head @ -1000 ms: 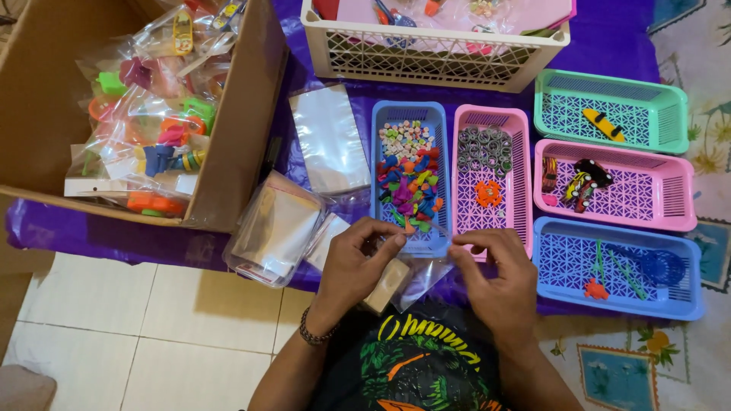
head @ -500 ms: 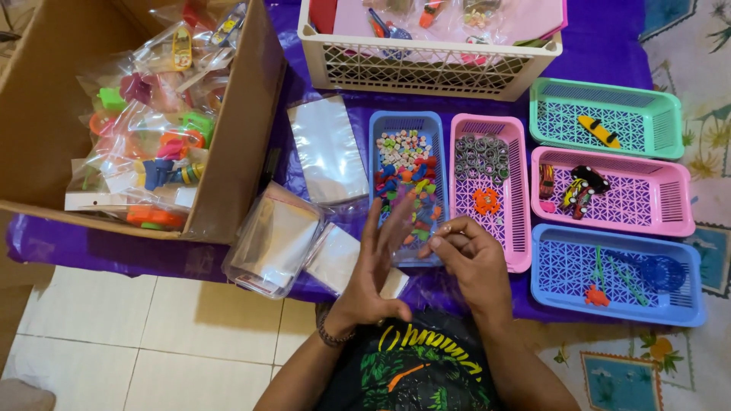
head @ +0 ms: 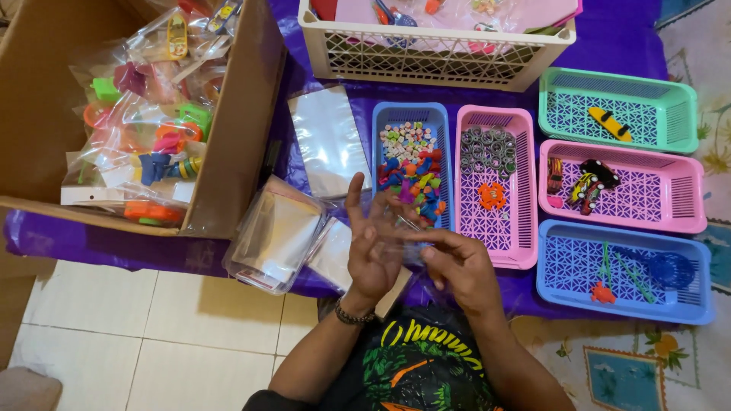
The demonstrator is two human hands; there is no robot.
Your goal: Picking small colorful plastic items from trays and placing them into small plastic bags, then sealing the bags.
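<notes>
Clear, glossy plastic is what both hands are busy with: a small see-through bag [head: 400, 232], thin and crinkly, sits between them just above the near edge of the desk [head: 624, 38], which is draped in purple cloth. The left hand [head: 373, 243] is open, fingers spread and pointing up, its palm against the bag; the right hand [head: 457, 262] pinches the bag's edge with curled fingers. Five shallow lattice-walled plastic trays lie ahead: a blue tray [head: 381, 141] of small bright beads and shapes, a pink tray [head: 521, 190] with grey rings and one orange piece, a green tray [head: 681, 114] holding one yellow toy, a second pink tray [head: 678, 198] with little toy cars, and a second blue tray [head: 697, 293] at the near right with a blue net and a small red figure. One white lattice basket [head: 434, 57] stands at the far side. Two stacks of flat clear bags [head: 327, 141] lie left of the trays, and a cardboard box [head: 236, 137] of filled packets stands at the far left.
</notes>
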